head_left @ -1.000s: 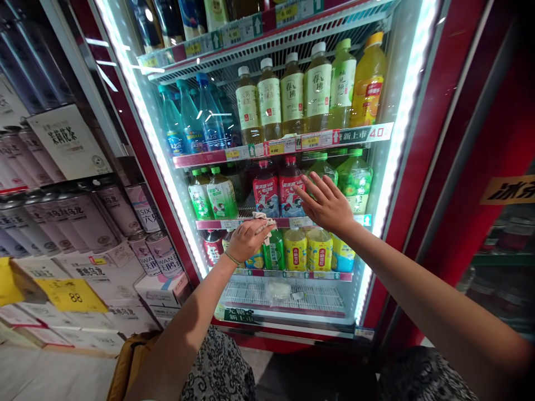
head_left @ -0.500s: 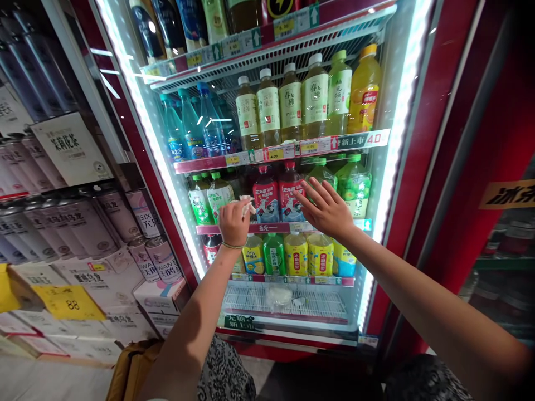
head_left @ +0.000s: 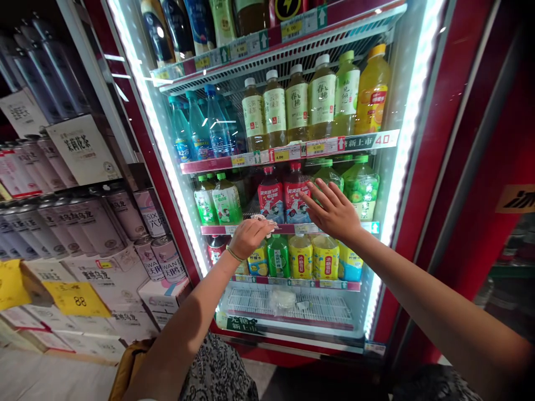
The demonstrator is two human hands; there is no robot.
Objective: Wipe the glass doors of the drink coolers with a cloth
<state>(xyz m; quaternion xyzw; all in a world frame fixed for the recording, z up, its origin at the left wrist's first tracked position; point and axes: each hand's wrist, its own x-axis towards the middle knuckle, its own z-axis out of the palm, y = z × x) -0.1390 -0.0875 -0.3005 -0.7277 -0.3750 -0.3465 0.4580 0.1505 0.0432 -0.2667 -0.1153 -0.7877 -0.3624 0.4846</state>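
My left hand (head_left: 251,239) is closed around a crumpled white tissue (head_left: 270,224), with the fingers bent over it. It is at the lower-middle shelf edge, in front of the glass of a lit drinks fridge (head_left: 156,184). Higher and to the right, my right hand (head_left: 332,211) lies flat with its fingers spread, seemingly against the glass. Behind its fingers are a red-labelled bottle (head_left: 296,195) and green bottles (head_left: 361,186), partly covered. Yellow drink bottles (head_left: 301,256) and a green one (head_left: 278,256) stand below my hands.
Tea bottles (head_left: 296,106) line the shelf above. A clear plastic bag (head_left: 283,301) lies on the bottom wire rack (head_left: 326,309). At left, grey cans (head_left: 87,223) and white boxes (head_left: 121,273) are stacked beside the fridge. A brown bag (head_left: 129,362) is near my left forearm.
My left hand has moved down and right with the tissue, its wrist now tilted sideways. My right hand stays spread in about the same place. The view has shifted slightly.
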